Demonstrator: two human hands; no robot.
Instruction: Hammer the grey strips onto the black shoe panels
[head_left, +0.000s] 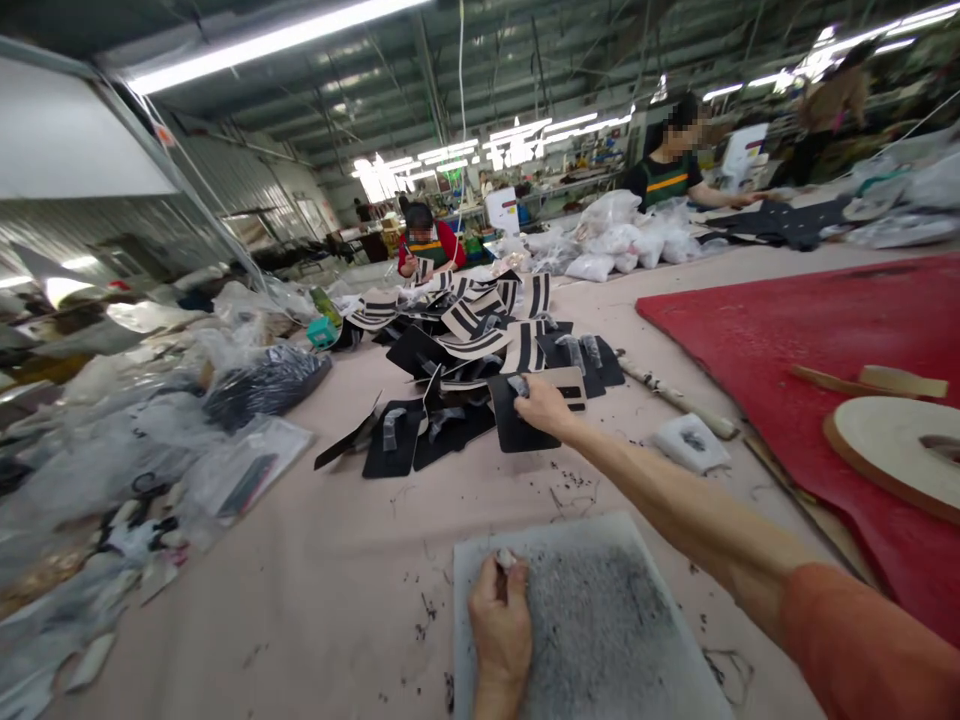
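My right hand (541, 408) is stretched forward, its fingers closed at a flat black panel (517, 430) with rounded corners and a plastic-wrapped strip on it. Beyond it lies a loose pile of similar panels (480, 345), some black side up, others showing beige with black stripes. Closer to me, my left hand (501, 625) rests on a grey-white board (585, 610) speckled with black. Its thumb and fingers are pinched together; a small whitish bit shows at the tips, too small to name. Two more black panels (390, 445) with plastic-wrapped strips lie left of my right hand.
Plastic bags (150, 430) crowd the left side. A red sheet (795, 320) with a tape roll (892, 455) lies at right, near a stick (679, 400) and a small white block (688, 443). Two co-workers sit across the table; white bags (619, 235) stand before one. Black scraps dot the tabletop.
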